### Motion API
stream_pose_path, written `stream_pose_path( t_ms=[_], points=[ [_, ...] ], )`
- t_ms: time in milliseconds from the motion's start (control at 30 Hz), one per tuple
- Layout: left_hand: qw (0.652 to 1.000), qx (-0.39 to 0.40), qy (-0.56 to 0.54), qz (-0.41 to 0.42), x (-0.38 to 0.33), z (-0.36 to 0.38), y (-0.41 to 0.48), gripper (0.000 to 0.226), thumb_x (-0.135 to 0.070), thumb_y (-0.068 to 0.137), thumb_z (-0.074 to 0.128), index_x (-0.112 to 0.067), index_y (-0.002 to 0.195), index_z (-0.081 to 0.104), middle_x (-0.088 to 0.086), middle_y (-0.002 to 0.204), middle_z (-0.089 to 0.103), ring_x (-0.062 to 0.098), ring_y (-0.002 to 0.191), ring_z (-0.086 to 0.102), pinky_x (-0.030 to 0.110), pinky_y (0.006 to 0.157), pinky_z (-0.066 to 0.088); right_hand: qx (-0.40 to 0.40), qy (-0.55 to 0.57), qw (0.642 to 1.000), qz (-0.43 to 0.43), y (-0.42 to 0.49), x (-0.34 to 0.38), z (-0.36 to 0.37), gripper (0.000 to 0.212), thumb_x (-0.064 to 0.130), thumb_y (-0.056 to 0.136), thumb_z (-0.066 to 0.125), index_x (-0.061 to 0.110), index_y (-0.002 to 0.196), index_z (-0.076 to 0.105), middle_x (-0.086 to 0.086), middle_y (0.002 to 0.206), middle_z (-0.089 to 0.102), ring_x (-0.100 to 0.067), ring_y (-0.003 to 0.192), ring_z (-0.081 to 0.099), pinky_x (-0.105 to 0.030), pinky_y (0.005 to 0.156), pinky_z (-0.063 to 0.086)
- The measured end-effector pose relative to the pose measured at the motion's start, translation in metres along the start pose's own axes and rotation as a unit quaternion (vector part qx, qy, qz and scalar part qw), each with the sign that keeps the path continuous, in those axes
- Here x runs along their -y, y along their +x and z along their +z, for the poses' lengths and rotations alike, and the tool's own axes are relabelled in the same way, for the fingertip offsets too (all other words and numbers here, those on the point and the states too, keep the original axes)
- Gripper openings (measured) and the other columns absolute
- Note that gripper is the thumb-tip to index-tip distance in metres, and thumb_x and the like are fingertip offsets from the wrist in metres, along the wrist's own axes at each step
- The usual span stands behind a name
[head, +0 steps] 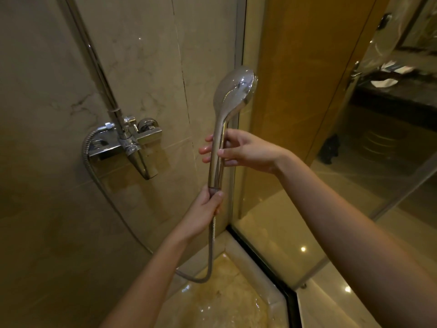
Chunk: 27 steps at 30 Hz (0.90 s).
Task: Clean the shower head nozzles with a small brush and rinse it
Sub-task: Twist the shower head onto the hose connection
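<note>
Shower head (233, 91): held upright mid-scene, just beside the glass partition (283, 197) on the right, nozzle face turned away. Judged rigid, fairly light, chromed and probably wet, hence slippery. Best taken at the handle: left hand (204, 209) clamped round the handle base at the hose (211, 245) joint, right hand (248, 150) with fingers (207, 151) curled round mid-handle. Mixer tap (127, 143) at left, well apart. Reach limited by hose. No brush visible.

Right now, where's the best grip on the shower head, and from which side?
Take the handle mid-length, from the right, as the right hand does: it stands upright, straight and slim enough to wrap. The rounded shower head is wide and glossy, probably slippery. The left hand grips the handle's base, where the hose joins.
</note>
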State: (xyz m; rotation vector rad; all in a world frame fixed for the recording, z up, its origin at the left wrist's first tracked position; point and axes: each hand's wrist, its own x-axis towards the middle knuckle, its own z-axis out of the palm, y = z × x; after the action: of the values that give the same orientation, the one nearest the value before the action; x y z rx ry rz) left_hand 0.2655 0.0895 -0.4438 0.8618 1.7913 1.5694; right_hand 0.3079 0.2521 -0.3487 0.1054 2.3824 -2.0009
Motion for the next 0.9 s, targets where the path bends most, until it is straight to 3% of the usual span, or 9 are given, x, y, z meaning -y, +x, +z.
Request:
stream_pose_path(
  t_ms=[133, 300, 467, 600, 700, 767, 833, 900],
  points=[
    [1.0, 0.014, -0.014, -0.001, -0.006, -0.009, 0.002, 0.017, -0.009, 0.097, 0.037, -0.014, 0.101, 0.053, -0.001, 0.079, 0.05, 0.005, 0.068, 0.051, 0.014, 0.073, 0.043, -0.047, -0.025, 0.998, -0.027, -0.003, 0.003, -0.001, 0.043, 0.01, 0.093, 0.057, 0.011, 0.132, 0.042, -0.004, 0.119, 0.068, -0.018, 0.109, 0.066, -0.051, 0.102, 0.043],
    [0.999, 0.005, -0.01, 0.034, -0.012, -0.01, -0.003, 0.022, 0.0, 0.094, 0.043, 0.004, 0.11, 0.057, 0.007, 0.098, 0.062, 0.01, 0.075, 0.058, 0.013, 0.075, 0.049, -0.065, -0.033, 0.997, -0.034, -0.007, 0.003, 0.001, 0.043, 0.01, 0.091, 0.06, 0.012, 0.131, 0.045, -0.004, 0.113, 0.07, -0.016, 0.106, 0.067, -0.041, 0.095, 0.047],
    [0.999, -0.018, -0.034, 0.034, -0.013, -0.002, -0.011, 0.019, 0.001, 0.088, 0.053, 0.003, 0.105, 0.062, 0.018, 0.096, 0.066, 0.016, 0.077, 0.062, 0.014, 0.074, 0.052, -0.133, -0.1, 0.985, -0.048, -0.008, 0.001, 0.01, 0.046, 0.017, 0.081, 0.073, 0.006, 0.119, 0.05, -0.013, 0.105, 0.067, -0.02, 0.096, 0.067, -0.03, 0.077, 0.053],
    [0.998, -0.035, -0.031, 0.03, -0.013, -0.001, -0.011, 0.022, -0.002, 0.086, 0.057, 0.004, 0.107, 0.062, 0.014, 0.093, 0.069, 0.012, 0.076, 0.066, 0.014, 0.073, 0.053, -0.186, -0.152, 0.969, -0.06, -0.005, -0.001, 0.018, 0.039, 0.031, 0.074, 0.078, 0.014, 0.096, 0.05, -0.003, 0.083, 0.052, -0.015, 0.073, 0.052, -0.029, 0.066, 0.047],
    [0.998, -0.039, -0.023, 0.036, -0.014, 0.0, -0.01, 0.017, -0.002, 0.085, 0.059, 0.002, 0.101, 0.064, 0.01, 0.085, 0.069, 0.003, 0.07, 0.066, 0.011, 0.07, 0.051, -0.14, -0.098, 0.984, -0.046, -0.007, 0.001, 0.018, 0.04, 0.031, 0.083, 0.069, 0.012, 0.112, 0.05, -0.004, 0.096, 0.056, -0.013, 0.082, 0.056, -0.022, 0.065, 0.047],
    [0.998, -0.043, -0.024, 0.032, -0.013, -0.001, -0.011, 0.016, -0.002, 0.085, 0.06, 0.0, 0.1, 0.064, 0.011, 0.084, 0.069, 0.003, 0.07, 0.066, 0.013, 0.072, 0.052, -0.064, 0.01, 0.998, -0.016, -0.012, 0.005, 0.011, 0.039, 0.021, 0.09, 0.061, 0.009, 0.125, 0.047, -0.009, 0.115, 0.059, -0.018, 0.102, 0.062, -0.018, 0.062, 0.049],
    [0.999, -0.042, -0.018, 0.025, -0.011, -0.002, -0.012, 0.017, -0.005, 0.085, 0.061, -0.003, 0.101, 0.065, 0.013, 0.087, 0.07, 0.006, 0.073, 0.068, 0.016, 0.075, 0.053, -0.002, 0.091, 0.996, 0.0, -0.017, 0.007, 0.003, 0.038, 0.005, 0.09, 0.056, 0.006, 0.126, 0.046, -0.014, 0.127, 0.057, -0.024, 0.119, 0.058, -0.017, 0.063, 0.051],
    [0.999, -0.041, -0.021, 0.021, -0.01, -0.003, -0.014, 0.016, -0.005, 0.084, 0.062, -0.009, 0.099, 0.066, 0.013, 0.089, 0.071, 0.008, 0.074, 0.068, 0.018, 0.077, 0.054, 0.034, 0.094, 0.995, 0.001, -0.02, 0.01, -0.001, 0.042, 0.0, 0.083, 0.053, 0.005, 0.124, 0.048, -0.016, 0.128, 0.058, -0.027, 0.121, 0.057, -0.018, 0.068, 0.053]
  ],
)
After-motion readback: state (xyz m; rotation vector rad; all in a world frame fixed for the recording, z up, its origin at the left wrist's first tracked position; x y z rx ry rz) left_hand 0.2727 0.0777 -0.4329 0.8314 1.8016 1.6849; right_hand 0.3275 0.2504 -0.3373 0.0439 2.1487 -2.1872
